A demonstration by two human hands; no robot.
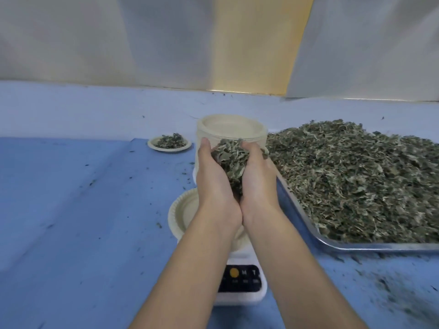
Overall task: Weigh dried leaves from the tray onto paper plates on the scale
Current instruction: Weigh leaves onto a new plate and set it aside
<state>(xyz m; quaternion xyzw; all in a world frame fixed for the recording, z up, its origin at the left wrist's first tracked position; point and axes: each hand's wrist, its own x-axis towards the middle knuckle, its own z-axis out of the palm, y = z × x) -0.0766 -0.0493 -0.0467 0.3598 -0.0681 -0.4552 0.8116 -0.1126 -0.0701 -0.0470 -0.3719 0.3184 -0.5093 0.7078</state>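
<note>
1. Edges: the metal tray is set at the right. Its left rim runs diagonally just beside the right wrist, and its near corner lies close to the scale.
2. Room: a tall stack of paper plates is seen directly behind the hands, between them and the back wall. A broad stretch of blue table cover lies to the left of the scale, flecked with leaf crumbs.
3. Left hand and right hand: both are cupped together, heels touching and fingers curled inward. A clump of dried leaves is held between the palms.
4. The hands are raised above the paper plate that sits on the scale. What shows of the plate is bare; the rest is hidden by the forearms.
5. The leaf pile is heaped across the whole tray, to the right of the hands.
6. A filled plate of leaves is noted at the far left, well apart from the scale.
7. Scale: white body, dark panel with an orange button; the readout cannot be read.
8. Surroundings: pale sheeting is hung behind the table, with a yellow strip between the panels. Loose crumbs are scattered thickly at the near right.
</note>
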